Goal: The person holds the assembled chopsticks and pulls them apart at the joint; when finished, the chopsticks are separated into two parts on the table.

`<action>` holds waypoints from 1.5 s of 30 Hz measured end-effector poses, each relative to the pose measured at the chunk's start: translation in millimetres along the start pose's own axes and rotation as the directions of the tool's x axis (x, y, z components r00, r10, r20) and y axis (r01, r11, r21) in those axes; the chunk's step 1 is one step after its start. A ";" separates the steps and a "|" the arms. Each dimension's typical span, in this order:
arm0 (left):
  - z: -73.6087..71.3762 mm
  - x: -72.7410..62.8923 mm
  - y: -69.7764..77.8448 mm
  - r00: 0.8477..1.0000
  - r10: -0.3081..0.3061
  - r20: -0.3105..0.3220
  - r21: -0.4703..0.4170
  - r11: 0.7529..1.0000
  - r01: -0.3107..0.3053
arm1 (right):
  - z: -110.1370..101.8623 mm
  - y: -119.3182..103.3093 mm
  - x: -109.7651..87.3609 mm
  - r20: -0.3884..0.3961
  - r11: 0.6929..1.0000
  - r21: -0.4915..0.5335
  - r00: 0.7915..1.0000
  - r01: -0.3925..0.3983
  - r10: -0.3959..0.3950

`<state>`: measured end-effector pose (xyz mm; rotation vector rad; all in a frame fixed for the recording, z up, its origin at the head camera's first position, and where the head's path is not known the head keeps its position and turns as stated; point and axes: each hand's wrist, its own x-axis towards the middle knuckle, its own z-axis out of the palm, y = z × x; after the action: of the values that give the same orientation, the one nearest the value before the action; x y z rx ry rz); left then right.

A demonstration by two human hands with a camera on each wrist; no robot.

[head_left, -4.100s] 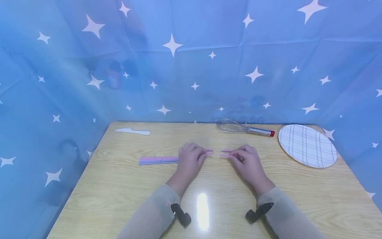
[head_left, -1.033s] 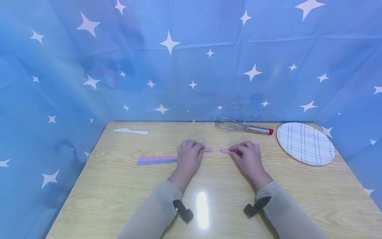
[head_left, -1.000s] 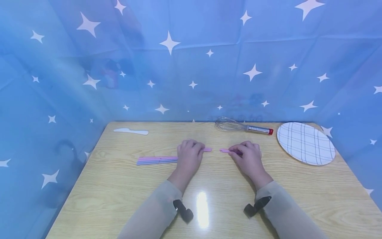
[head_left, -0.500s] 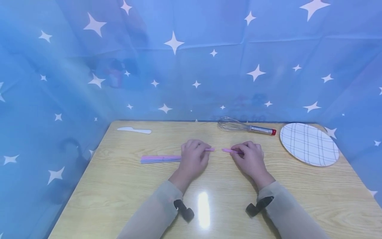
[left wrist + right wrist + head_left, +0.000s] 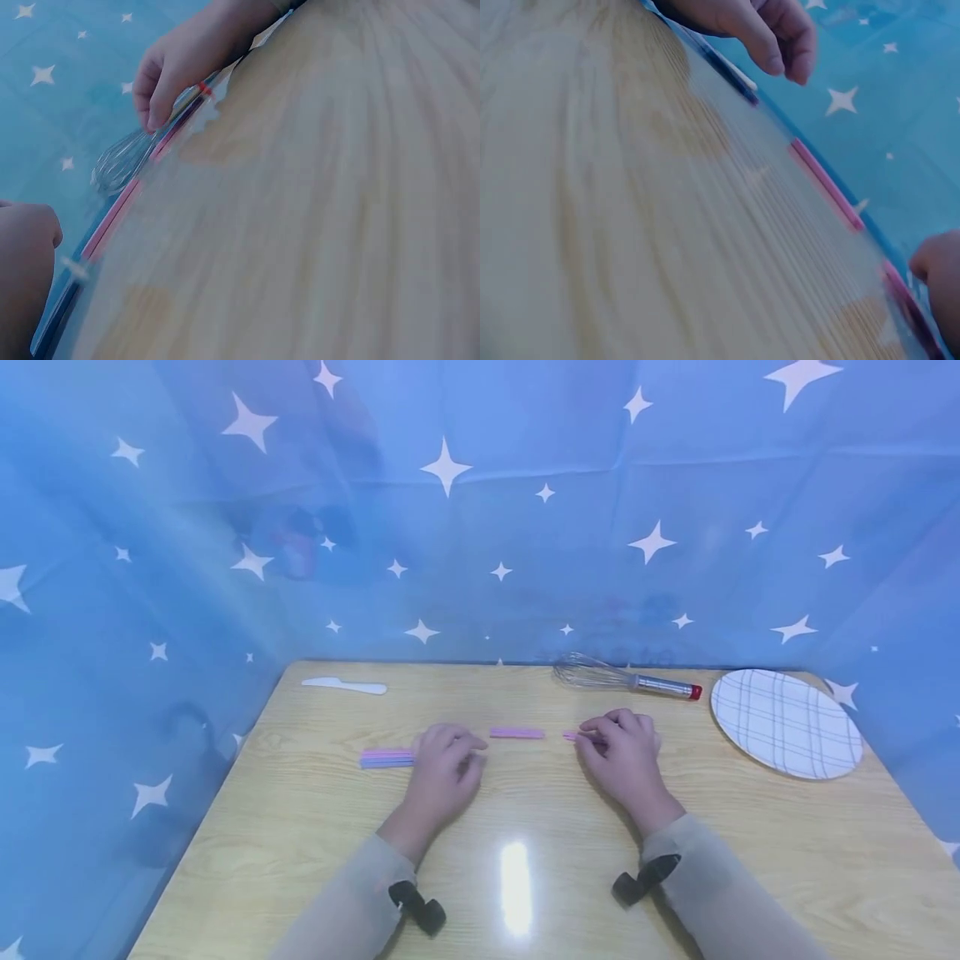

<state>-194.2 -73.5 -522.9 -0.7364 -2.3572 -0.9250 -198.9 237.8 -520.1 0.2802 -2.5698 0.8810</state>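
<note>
A short pair of thin pink sticks (image 5: 517, 733) lies side by side mid-table; whether they are straws or chopsticks I cannot tell. My left hand (image 5: 444, 768) is off them, fingers loosely bent with nothing between them, over the right end of a bundle of pink and blue sticks (image 5: 386, 758). My right hand (image 5: 621, 762) pinches other pink sticks (image 5: 570, 737), whose tips point left toward the middle pair, with a gap between. In the left wrist view, the right hand (image 5: 184, 64) has thumb and fingers down on these sticks, which darken toward that hand.
At the back left lies a white knife (image 5: 345, 686). A wire whisk (image 5: 626, 678) with a red-tipped handle lies along the back edge. To the right sits a white checked plate (image 5: 787, 724). A starry blue cloth (image 5: 480, 527) hangs behind the wooden table (image 5: 600, 877).
My left hand has let go of the middle pink sticks and moved left toward the bundle. The right hand keeps its pinch. Earlier, each hand's pink sticks were spread apart; now they lie together.
</note>
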 end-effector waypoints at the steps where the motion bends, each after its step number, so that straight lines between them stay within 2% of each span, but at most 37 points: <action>1: -3.2 -1.9 -3.2 1.000 -0.004 -0.011 0.001 1.000 0.004 | 2.3 -1.6 0.8 -0.004 1.000 0.012 1.000 0.017 -0.017; 7: -23.5 -8.6 -20.4 0.998 -0.032 -0.049 0.033 0.999 0.034 | 17.5 -16.4 6.5 -0.038 0.982 0.102 0.987 0.157 -0.154; 11: -37.8 -15.6 -29.7 0.996 -0.083 -0.042 0.052 0.995 0.085 | 30.6 -30.4 8.1 -0.007 0.961 0.140 0.971 0.237 -0.238; 17: -55.8 -27.6 -41.7 0.989 -0.142 -0.050 0.077 0.986 0.146 | 48.6 -56.9 9.4 0.087 0.947 0.199 0.958 0.251 -0.272; 21: -63.6 -32.8 -51.1 0.986 -0.161 -0.054 0.089 0.982 0.165 | 61.0 -73.0 10.4 0.105 0.938 0.217 0.949 0.271 -0.299; 24: -65.7 -34.6 -55.3 0.976 -0.219 -0.020 0.106 0.970 0.219 | 70.6 -85.2 11.3 0.107 0.931 0.210 0.940 0.297 -0.324; 28: -65.2 -33.6 -56.3 0.948 -0.314 0.054 0.117 0.945 0.306 | 83.0 -102.4 11.8 0.112 0.930 0.209 0.937 0.303 -0.331; 32: -63.1 -31.9 -55.7 0.922 -0.374 0.101 0.138 0.923 0.359 | 95.4 -118.2 12.4 0.143 0.942 0.175 0.940 0.285 -0.311; 37: -60.8 -30.2 -56.2 0.905 -0.407 0.119 0.176 0.906 0.385 | 108.9 -135.6 14.2 0.178 0.958 0.111 0.943 0.264 -0.280; 45: -61.4 -28.1 -56.1 0.893 -0.438 0.105 0.207 0.888 0.411 | 120.1 -145.5 13.0 0.230 0.972 0.009 0.945 0.237 -0.232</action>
<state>-194.2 -161.2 -526.1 -0.2188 -2.7559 -0.8322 -202.4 48.7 -521.8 0.7057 -2.6771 0.7748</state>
